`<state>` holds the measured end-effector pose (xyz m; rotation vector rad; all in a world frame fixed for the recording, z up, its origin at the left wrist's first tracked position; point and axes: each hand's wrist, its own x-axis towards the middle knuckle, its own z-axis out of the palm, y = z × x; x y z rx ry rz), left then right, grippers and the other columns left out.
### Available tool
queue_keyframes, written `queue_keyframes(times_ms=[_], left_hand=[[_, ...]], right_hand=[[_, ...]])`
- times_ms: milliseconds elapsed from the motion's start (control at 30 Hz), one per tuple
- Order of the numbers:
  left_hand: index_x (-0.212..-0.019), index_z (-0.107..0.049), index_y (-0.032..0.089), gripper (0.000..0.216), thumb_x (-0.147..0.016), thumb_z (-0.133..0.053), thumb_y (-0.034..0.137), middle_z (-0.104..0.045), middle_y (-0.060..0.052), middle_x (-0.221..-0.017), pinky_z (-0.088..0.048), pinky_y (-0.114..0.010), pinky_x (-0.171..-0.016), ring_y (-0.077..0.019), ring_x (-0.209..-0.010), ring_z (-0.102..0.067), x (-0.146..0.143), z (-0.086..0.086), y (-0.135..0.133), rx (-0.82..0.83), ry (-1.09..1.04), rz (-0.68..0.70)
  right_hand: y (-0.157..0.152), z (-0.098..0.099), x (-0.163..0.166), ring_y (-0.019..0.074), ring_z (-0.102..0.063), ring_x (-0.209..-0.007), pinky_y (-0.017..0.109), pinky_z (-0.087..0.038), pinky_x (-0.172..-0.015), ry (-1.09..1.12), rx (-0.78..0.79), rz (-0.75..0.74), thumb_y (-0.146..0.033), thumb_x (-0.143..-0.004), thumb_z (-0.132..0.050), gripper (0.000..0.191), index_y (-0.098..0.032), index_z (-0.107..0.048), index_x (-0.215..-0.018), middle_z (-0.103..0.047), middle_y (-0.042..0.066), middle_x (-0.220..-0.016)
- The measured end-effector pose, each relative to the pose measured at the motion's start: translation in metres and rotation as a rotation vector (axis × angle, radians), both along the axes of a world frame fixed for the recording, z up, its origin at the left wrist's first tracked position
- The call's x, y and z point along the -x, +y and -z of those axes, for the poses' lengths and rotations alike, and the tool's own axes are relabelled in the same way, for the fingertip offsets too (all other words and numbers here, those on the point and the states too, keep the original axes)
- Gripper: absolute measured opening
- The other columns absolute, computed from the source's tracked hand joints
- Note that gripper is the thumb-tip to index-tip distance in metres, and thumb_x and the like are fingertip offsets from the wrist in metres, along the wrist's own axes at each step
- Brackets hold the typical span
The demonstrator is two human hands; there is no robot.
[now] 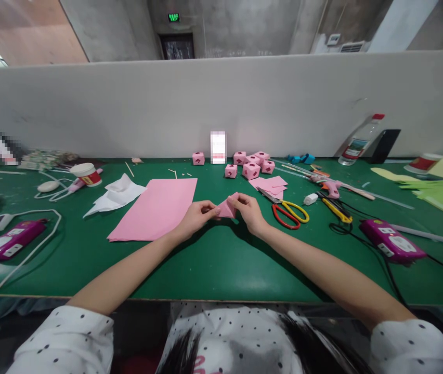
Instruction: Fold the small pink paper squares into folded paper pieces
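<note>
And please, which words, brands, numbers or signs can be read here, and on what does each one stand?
"EXIT": green sign above the dark door; characters over it are too small.
Bottle label, left paper cup, upright screen, faint wall writing: too blurred or small to read.
Shirt's pink marks: cut off, unreadable.
Folded pink paper: no text visible.

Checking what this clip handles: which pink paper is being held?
The small folded piece, pinched by the left hand and right hand. The large sheets lie to its left, the cut pieces by the scissors; neither is held.
</note>
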<state>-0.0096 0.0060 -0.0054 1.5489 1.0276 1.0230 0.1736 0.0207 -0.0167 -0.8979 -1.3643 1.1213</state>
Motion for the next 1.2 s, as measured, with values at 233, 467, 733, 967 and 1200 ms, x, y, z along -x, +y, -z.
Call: queue_keyframes(times_ms=[233,467,733,967,1200], left_hand=[[-0.069,-0.06,0.014,0.041,-0.07,-0.075,0.052,-0.059,0.002,-0.062,-0.044,-0.024,-0.061,-0.0111,-0.059,-0.053,-0.004,0.008,0.002,0.008,0.028,0.032],[-0.067,-0.058,0.015,0.04,-0.077,-0.069,0.053,-0.06,0.001,-0.058,-0.038,-0.022,-0.053,-0.0101,-0.053,-0.052,-0.007,0.008,0.0,-0.04,0.13,0.05],[-0.062,-0.052,0.016,0.046,-0.087,-0.056,0.054,-0.056,0.002,-0.051,-0.032,-0.02,-0.047,-0.0074,-0.046,-0.045,-0.001,0.006,-0.004,-0.083,0.233,0.146],[-0.067,-0.055,0.015,0.044,-0.087,-0.056,0.055,-0.059,0.001,-0.057,-0.028,-0.02,-0.045,-0.006,-0.043,-0.04,-0.005,0.004,-0.001,0.024,0.168,0.123],[-0.07,-0.057,0.015,0.04,-0.084,-0.06,0.052,-0.055,0.002,-0.051,-0.031,-0.02,-0.045,-0.0077,-0.045,-0.045,0.003,0.002,0.0,-0.022,0.194,0.093]], right_hand=[[0.002,0.005,0.001,0.0123,-0.048,-0.063,0.025,-0.036,-0.059,-0.11,-0.022,-0.036,-0.057,-0.08,-0.061,0.043,-0.015,-0.067,-0.074,-0.059,-0.001,-0.067],[0.003,0.003,-0.001,0.0147,-0.052,-0.065,0.027,-0.038,-0.064,-0.056,-0.008,0.013,-0.051,-0.082,-0.059,0.039,-0.016,-0.073,-0.072,-0.065,0.002,-0.067],[0.007,0.003,-0.004,0.0139,-0.053,-0.057,0.026,-0.037,-0.057,0.101,0.23,-0.037,-0.054,-0.076,-0.064,0.042,-0.013,-0.073,-0.07,-0.062,0.002,-0.059],[0.014,0.004,-0.01,0.012,-0.049,-0.056,0.025,-0.034,-0.056,0.029,0.06,0.125,-0.053,-0.081,-0.06,0.044,-0.013,-0.074,-0.069,-0.062,0.002,-0.06],[0.015,0.009,-0.009,0.0136,-0.052,-0.057,0.025,-0.036,-0.055,0.069,0.18,0.096,-0.061,-0.074,-0.064,0.049,-0.013,-0.072,-0.07,-0.064,0.002,-0.062]])
